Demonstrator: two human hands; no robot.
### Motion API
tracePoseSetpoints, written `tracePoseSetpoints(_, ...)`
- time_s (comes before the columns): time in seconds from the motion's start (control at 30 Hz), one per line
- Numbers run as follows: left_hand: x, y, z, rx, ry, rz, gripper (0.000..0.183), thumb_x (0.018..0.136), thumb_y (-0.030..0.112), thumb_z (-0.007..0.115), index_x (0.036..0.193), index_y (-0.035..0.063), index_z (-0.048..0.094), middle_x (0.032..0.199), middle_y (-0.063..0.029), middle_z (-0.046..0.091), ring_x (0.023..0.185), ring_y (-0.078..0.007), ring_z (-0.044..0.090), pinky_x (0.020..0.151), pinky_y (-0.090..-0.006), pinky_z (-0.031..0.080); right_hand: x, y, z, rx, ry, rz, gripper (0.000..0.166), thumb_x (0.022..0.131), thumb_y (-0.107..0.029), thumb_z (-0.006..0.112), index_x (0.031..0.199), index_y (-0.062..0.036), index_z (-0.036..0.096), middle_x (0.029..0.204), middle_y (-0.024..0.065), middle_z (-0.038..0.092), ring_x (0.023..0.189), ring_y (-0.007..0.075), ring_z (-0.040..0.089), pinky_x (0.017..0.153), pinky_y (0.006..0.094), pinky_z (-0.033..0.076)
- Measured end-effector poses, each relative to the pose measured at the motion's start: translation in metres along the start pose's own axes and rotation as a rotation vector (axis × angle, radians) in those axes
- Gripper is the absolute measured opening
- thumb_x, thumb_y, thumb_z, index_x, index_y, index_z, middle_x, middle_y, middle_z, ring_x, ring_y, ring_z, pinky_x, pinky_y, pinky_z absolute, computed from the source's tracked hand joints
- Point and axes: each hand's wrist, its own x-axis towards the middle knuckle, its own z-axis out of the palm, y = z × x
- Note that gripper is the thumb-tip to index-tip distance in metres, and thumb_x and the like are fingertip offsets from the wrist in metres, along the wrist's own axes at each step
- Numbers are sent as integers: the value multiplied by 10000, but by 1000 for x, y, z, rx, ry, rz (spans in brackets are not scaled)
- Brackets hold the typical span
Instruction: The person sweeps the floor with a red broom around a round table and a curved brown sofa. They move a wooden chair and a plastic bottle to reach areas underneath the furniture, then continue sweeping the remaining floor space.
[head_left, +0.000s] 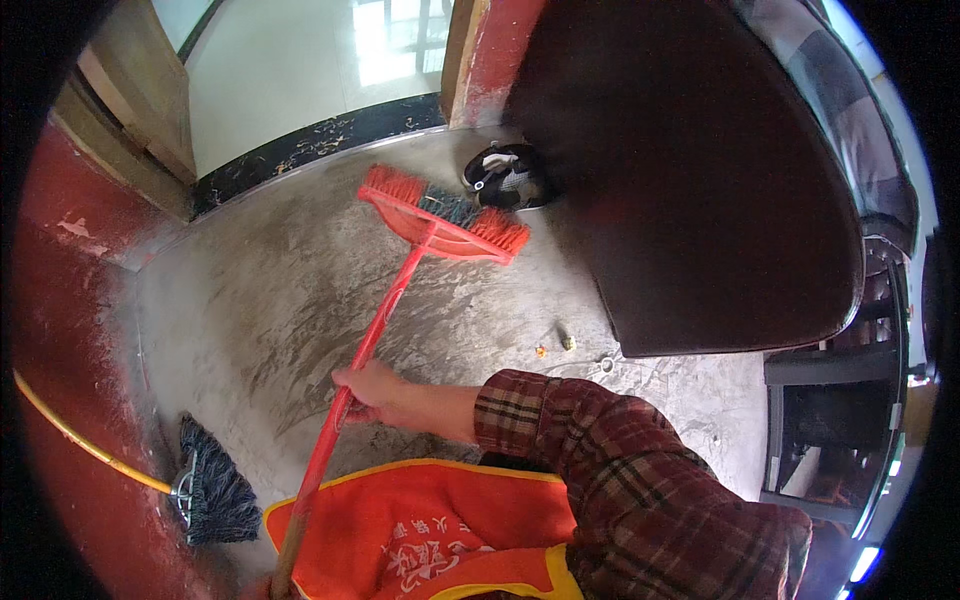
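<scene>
A red push broom (448, 225) with red and dark bristles reaches over the grey concrete floor (277, 300), its head close to a black and white shoe (510, 178). My right hand (373, 386), at the end of a plaid sleeve, is closed around the middle of the red handle. The handle's wooden end runs to the bottom edge of the view, where my left hand (251, 587) shows only as a blurred part beside it; its grip cannot be made out. Below the right forearm lies the red apron (450, 510) with yellow edging, bearing writing.
A mop (217, 487) with dark strands and a yellow handle leans at the red wall (75, 330). A dark brown panel (690, 187) stands at right. Small bits of litter (570, 343) lie near it. A black stone threshold (322, 142) crosses the doorway at the top.
</scene>
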Motion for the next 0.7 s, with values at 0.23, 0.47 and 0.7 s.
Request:
tracePoseSetpoints(0.23, 28, 15, 23, 279, 246, 143, 396, 867, 36, 488, 1252, 33, 391, 742, 18, 483, 515, -33, 387, 444, -173, 339, 18, -17, -30, 1, 87, -88, 176, 844, -221, 531, 789, -55, 509, 721, 53, 549, 657, 182, 583, 576, 384, 528)
tracePoseSetpoints(0.47, 43, 47, 85, 407, 54, 158, 335, 843, 72, 548, 1164, 95, 458, 735, 21, 481, 546, -35, 431, 426, -198, 335, 21, -32, -37, 2, 150, -188, 190, 835, -246, 551, 846, -68, 485, 727, 55, 552, 646, 177, 590, 540, 369, 523)
tracePoseSetpoints(0.7, -28, 26, 178, 363, 282, 5, 112, 795, 97, 571, 835, 62, 471, 597, 15, 448, 473, -90, 431, 427, -230, 361, -93, -13, 56, 292, 335, -114, 428, 801, -195, 604, 1085, -77, 306, 937, 99, 449, 659, 197, 565, 521, 334, 531)
